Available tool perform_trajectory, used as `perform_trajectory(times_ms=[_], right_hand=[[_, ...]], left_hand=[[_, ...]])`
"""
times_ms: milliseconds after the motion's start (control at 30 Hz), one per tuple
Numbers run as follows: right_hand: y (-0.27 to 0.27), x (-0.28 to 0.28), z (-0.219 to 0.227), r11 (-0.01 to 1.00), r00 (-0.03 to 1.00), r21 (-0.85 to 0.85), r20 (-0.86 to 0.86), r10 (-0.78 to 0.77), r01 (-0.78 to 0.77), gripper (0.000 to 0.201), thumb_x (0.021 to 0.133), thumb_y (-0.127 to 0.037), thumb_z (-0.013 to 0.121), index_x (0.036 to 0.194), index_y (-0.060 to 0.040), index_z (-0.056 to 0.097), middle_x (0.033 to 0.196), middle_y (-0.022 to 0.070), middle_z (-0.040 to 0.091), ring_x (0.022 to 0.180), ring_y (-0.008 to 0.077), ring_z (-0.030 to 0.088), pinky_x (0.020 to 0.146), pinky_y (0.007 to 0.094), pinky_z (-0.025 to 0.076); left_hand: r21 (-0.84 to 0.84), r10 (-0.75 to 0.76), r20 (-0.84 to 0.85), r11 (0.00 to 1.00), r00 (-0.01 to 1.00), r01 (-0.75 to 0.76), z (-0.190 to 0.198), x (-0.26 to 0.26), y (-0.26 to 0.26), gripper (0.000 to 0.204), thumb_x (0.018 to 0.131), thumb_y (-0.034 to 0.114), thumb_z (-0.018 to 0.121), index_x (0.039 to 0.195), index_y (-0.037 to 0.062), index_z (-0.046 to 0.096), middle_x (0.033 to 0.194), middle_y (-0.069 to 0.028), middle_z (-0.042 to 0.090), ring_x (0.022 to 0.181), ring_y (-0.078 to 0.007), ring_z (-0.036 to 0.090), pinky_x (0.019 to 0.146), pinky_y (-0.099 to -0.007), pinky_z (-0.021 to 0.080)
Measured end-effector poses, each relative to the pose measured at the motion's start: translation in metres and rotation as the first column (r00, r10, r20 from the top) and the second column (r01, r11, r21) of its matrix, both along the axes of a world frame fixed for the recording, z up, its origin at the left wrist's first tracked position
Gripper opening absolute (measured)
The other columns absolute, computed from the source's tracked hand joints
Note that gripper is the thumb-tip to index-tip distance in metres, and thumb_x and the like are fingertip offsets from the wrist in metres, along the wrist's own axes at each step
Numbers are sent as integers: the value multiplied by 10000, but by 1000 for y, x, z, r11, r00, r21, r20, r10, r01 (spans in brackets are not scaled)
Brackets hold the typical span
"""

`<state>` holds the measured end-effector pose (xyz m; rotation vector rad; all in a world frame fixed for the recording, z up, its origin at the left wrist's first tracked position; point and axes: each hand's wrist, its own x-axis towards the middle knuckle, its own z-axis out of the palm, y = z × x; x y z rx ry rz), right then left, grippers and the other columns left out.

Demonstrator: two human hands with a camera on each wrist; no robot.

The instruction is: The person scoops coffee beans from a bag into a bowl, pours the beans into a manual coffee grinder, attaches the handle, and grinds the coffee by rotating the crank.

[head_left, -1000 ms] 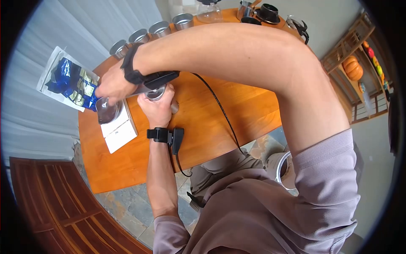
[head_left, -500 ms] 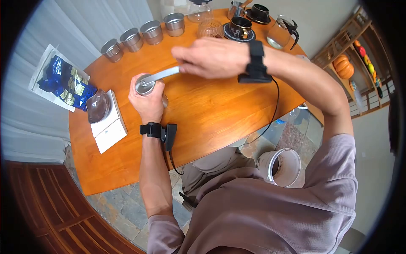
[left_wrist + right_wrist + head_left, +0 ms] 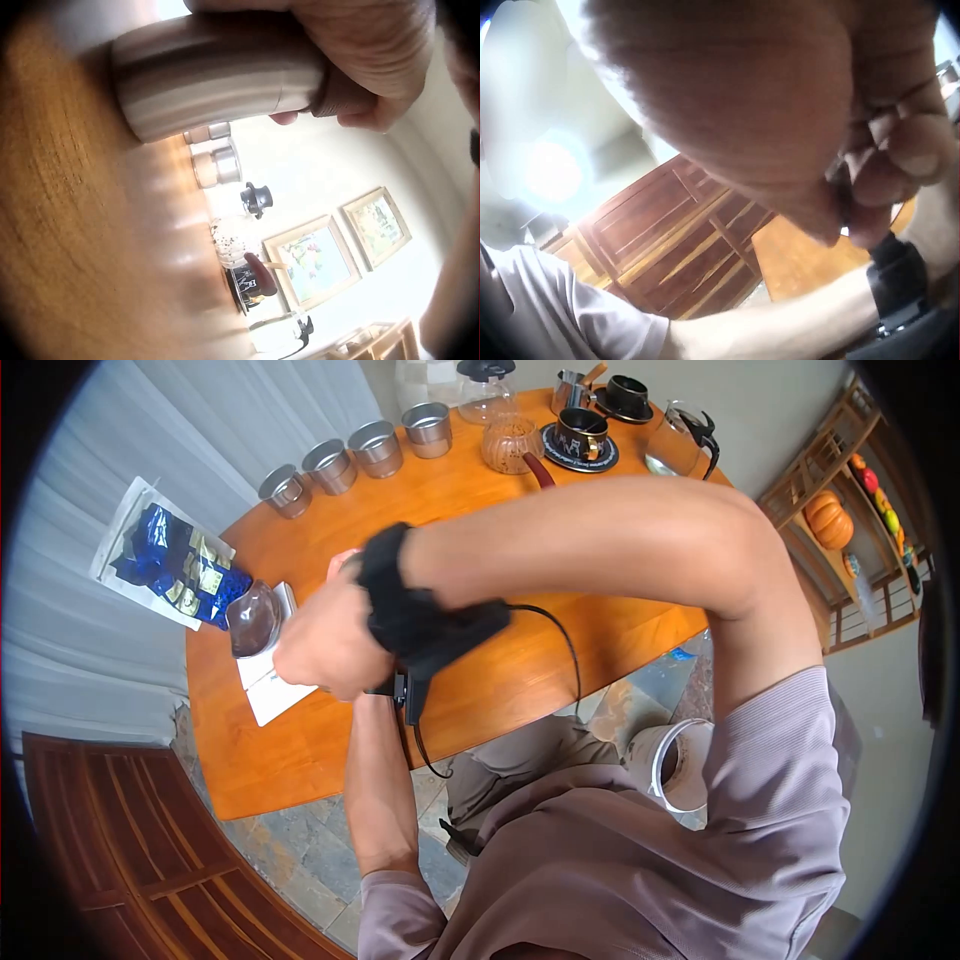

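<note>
Across your bench (image 3: 240,760), the work looks partway along: you have the metal cylinder (image 3: 210,75) in hand just by the surface, but its top is hidden, so you cannot judge how much is left. Your right arm (image 3: 580,540) passes over the bench and blocks the head view of it. Beyond, to the left, sit a blue bag (image 3: 175,570), a white slab (image 3: 275,700) and a dish (image 3: 254,622) of dark contents; four metal cups (image 3: 375,450) line up farther back. A black cable (image 3: 573,650) trails near your right wrist. Your left hand (image 3: 375,52) has its fingers wrapped round the cylinder; your right hand's (image 3: 335,640) curl together on a small dark piece (image 3: 843,191), mostly hidden
</note>
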<state>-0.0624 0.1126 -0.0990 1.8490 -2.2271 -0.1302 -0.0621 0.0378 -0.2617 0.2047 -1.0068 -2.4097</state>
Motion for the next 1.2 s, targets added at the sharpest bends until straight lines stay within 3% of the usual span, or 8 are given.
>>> perform_trajectory(times_ms=[33, 67, 100, 133, 200, 267, 667, 1200], right_hand=[[7, -17, 63, 892, 810, 147, 502, 304, -427, 154, 768, -54, 694, 861, 66, 719, 851, 217, 721, 813, 373, 712, 694, 471, 563], [-6, -22, 66, 898, 826, 103, 447, 343, -428, 190, 786, -90, 709, 907, 55, 733, 901, 227, 733, 870, 372, 721, 733, 468, 572], [-34, -30, 55, 891, 824, 45, 405, 396, -451, 196, 801, -100, 706, 922, 49, 739, 915, 226, 736, 884, 371, 724, 763, 460, 576], [-52, -34, 46, 947, 854, -104, 409, 320, -305, 202, 824, -138, 706, 922, 34, 750, 917, 227, 740, 901, 366, 728, 763, 454, 571], [-85, -68, 54, 927, 923, 145, 233, 308, -346, 268, 834, -216, 700, 948, 20, 756, 897, 207, 745, 818, 338, 729, 722, 445, 573], [-88, -104, 69, 910, 878, 238, 428, 216, -340, 320, 818, -273, 690, 965, 4, 758, 824, 169, 743, 709, 300, 711, 650, 425, 571], [119, -141, 72, 993, 903, -62, 424, -67, 103, 204, 927, -201, 714, 936, -23, 613, 633, 110, 553, 624, 261, 554, 626, 418, 447], [84, -42, 83, 837, 794, 152, 441, 419, -526, 209, 861, -117, 693, 981, 32, 608, 859, 201, 648, 914, 377, 640, 809, 473, 485]], left_hand=[[192, -72, -2, 979, 997, 71, -12, 1, -4, 281, 803, 33, 780, 1057, 49, 659, 917, -47, 709, 858, -194, 677, 793, -349, 542], [378, -139, -15, 916, 990, 135, -17, 3, -6, 287, 805, 37, 784, 1066, 51, 664, 928, -48, 715, 874, -201, 679, 806, -354, 541], [-355, 183, 164, 928, 969, -115, -3, -1, -2, 283, 806, 52, 797, 1063, 56, 681, 961, -42, 723, 920, -210, 676, 843, -365, 530], [-909, 519, 71, 386, 852, -159, 23, -4, 7, 279, 806, 67, 810, 1061, 61, 697, 993, -37, 731, 966, -220, 672, 881, -376, 519], [-682, 361, 51, 694, 931, -232, 75, 5, 32, 202, 776, 68, 804, 930, 11, 686, 872, -46, 707, 767, -146, 661, 715, -312, 538], [-782, 432, -66, 537, 900, -316, 81, 3, 33, 201, 761, 41, 792, 904, 8, 654, 810, -44, 681, 689, -109, 626, 645, -275, 516], [-719, 372, -41, 634, 927, -285, 89, 0, 41, 247, 787, 33, 761, 993, -10, 633, 855, -39, 687, 778, -101, 650, 730, -259, 529], [-647, 385, 17, 708, 923, -283, 67, 5, 16, 283, 777, 36, 829, 991, 7, 645, 862, -30, 685, 767, -124, 643, 692, -296, 532]])
